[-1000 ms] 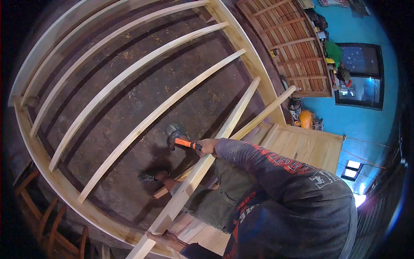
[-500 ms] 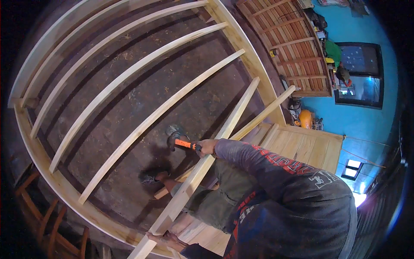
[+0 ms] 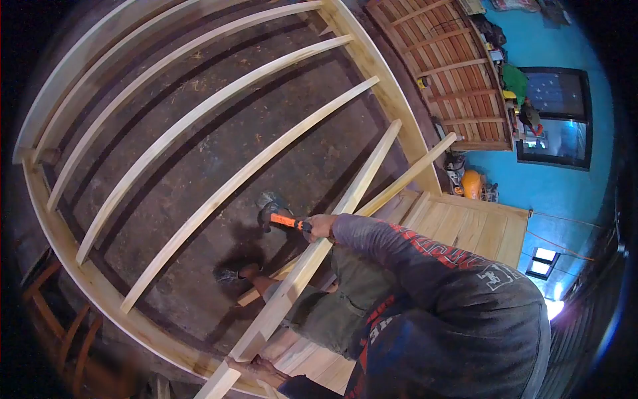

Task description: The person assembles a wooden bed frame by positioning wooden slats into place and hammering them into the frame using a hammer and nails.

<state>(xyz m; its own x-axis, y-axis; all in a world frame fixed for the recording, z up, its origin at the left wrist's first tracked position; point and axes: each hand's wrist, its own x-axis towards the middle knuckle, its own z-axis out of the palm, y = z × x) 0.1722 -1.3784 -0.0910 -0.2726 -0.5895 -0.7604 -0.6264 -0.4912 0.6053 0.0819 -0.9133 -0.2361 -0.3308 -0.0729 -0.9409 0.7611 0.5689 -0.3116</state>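
My right hand (image 3: 320, 227) is wrapped round the dark handle of a hammer (image 3: 286, 220) with an orange section, and rests beside a long pale timber beam (image 3: 296, 276). The hammer's head hangs past the beam, above the floor. Farther down the same beam, near its lower end, my left hand (image 3: 258, 371) grips the edge, its fingers partly hidden. The beam lies slantwise across the curved wooden frame (image 3: 80, 272), and a thinner strip (image 3: 405, 174) crosses near its upper part.
Several curved ribs (image 3: 246, 169) span the frame above the dark floor (image 3: 199, 146). Pale planks (image 3: 475, 223) lie at the right, with a slatted brown wooden panel (image 3: 452, 73) above them. Dark curved timbers (image 3: 50, 312) stand at lower left. Feet are visible below the beam.
Both hands, the hammer and the beam hold nearly the same positions. A blurred brownish shape has appeared among the dark timbers at lower left.
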